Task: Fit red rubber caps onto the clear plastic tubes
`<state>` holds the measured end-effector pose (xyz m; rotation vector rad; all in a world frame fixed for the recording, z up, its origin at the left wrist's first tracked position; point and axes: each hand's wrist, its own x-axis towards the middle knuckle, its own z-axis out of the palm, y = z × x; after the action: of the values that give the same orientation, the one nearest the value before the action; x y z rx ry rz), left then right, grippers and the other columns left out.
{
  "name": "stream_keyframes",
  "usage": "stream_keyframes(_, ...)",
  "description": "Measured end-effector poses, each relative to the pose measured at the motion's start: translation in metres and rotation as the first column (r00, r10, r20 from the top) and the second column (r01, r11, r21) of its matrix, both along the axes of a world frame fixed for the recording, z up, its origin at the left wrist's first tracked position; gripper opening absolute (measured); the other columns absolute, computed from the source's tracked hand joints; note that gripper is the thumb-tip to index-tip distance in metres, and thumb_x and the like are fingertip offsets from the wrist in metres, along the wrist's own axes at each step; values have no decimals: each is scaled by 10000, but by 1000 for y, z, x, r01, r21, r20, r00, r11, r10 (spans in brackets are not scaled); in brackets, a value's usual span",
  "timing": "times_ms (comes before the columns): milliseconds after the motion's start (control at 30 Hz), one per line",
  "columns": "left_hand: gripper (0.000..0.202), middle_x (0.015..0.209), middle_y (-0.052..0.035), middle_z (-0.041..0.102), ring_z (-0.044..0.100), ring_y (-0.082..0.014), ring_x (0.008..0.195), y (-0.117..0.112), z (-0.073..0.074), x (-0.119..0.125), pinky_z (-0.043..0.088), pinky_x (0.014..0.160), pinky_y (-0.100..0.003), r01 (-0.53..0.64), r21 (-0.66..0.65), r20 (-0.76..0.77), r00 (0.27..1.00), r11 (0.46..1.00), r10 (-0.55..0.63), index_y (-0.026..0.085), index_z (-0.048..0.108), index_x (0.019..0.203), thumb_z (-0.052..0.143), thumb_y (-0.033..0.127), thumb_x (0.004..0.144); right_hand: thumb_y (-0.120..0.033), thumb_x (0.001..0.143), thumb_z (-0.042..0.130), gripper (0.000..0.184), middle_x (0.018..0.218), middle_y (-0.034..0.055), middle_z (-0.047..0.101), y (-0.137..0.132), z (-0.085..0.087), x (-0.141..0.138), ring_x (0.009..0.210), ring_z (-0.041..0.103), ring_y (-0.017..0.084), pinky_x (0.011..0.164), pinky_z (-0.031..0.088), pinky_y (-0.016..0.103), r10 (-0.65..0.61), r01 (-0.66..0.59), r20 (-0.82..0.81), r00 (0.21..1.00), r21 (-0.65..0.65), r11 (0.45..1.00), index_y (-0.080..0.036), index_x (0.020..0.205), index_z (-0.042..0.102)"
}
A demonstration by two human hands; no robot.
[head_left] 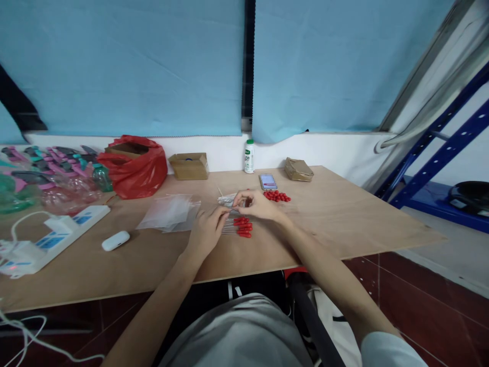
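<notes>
Nearest the camera is the person's own lap in pale grey cloth (237, 331), with both bare forearms running up from it to the edge of the plywood table (344, 214). The left hand (206, 232) has its fingers curled together at the near ends of a small row of thin pins with red caps (241, 227); whether they actually pinch a pin or merely rest against the shafts cannot be told at this size. The right hand (256, 204) is closed lightly, fingertips drawn together on something thin and pale just above that row, likely another pin. The pins lie directly between the two hands, touching or nearly touching both, their long axes running left to right, bare wire ends toward the left hand and red caps toward the right. Of the two, the left hand sits closer to the laid-out row. Just beyond the right hand lies a loose heap of glossy red caps (277, 196), small and rounded, beside a phone (268, 181) lying flat. To the left of the hands are limp clear plastic bags (170, 211), a smooth white earbud case (115, 240) and a white power strip (57, 234).
</notes>
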<state>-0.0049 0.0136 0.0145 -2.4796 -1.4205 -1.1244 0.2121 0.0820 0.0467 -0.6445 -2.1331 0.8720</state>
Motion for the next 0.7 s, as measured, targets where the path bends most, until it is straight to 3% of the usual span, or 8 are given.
stream_keyframes(100, 163, 1044, -43, 754, 685, -245, 962, -1, 1, 0, 473, 857, -370, -22, -21, 40, 999, 1000, 23, 241, 643, 1087, 493, 282, 1038, -390, 911, 660, 242, 843, 15, 694, 5, 0, 3, 727, 580, 131, 697, 430, 242, -59, 59, 1, 998, 45, 997, -155, 955, 698)
stream_keyframes(167, 146, 1031, -39, 750, 688, -236, 954, -2, 3, 1, 485, 844, -358, -39, -28, 77, 996, 999, 41, 238, 632, 1096, 510, 284, 1030, -409, 951, 615, 257, 863, 26, 706, 13, -2, 8, 742, 582, 151, 722, 437, 264, -187, 184, 4, 982, 138, 973, -168, 953, 703)
stream_keyframes(300, 128, 1012, -34, 742, 688, -217, 934, -3, 4, 1, 501, 828, -336, -60, -27, 116, 991, 998, 63, 237, 620, 1094, 529, 290, 1022, -303, 966, 564, 195, 937, 66, 732, 36, -9, 30, 940, 591, 231, 886, 435, 337, -502, 443, 69, 862, 381, 812, -198, 969, 728)
stream_keyframes(400, 110, 977, -31, 733, 685, -207, 897, -3, 3, 1, 507, 812, -326, -65, -25, 132, 989, 998, 68, 237, 621, 1075, 545, 288, 1014, -257, 932, 575, 248, 1082, 99, 728, 52, -15, 46, 1050, 560, 267, 989, 410, 386, -614, 492, 159, 773, 461, 739, -187, 1112, 731)
stream_keyframes(567, 102, 947, -30, 724, 677, -202, 879, -2, 2, 1, 505, 816, -322, -67, -2, 139, 988, 998, 66, 235, 621, 1078, 566, 281, 1005, -275, 880, 628, 363, 1227, 100, 702, 59, -24, 58, 1190, 507, 320, 1030, 399, 429, -674, 494, 380, 633, 472, 730, -222, 1225, 727)
stream_keyframes(700, 96, 932, -27, 718, 667, -193, 849, -2, 1, 1, 500, 799, -315, -67, 2, 144, 987, 998, 66, 231, 621, 1073, 576, 276, 1001, -270, 877, 636, 402, 1255, 112, 702, 58, -26, 58, 1236, 497, 340, 1000, 426, 432, -693, 500, 454, 560, 481, 720, -222, 1268, 713)
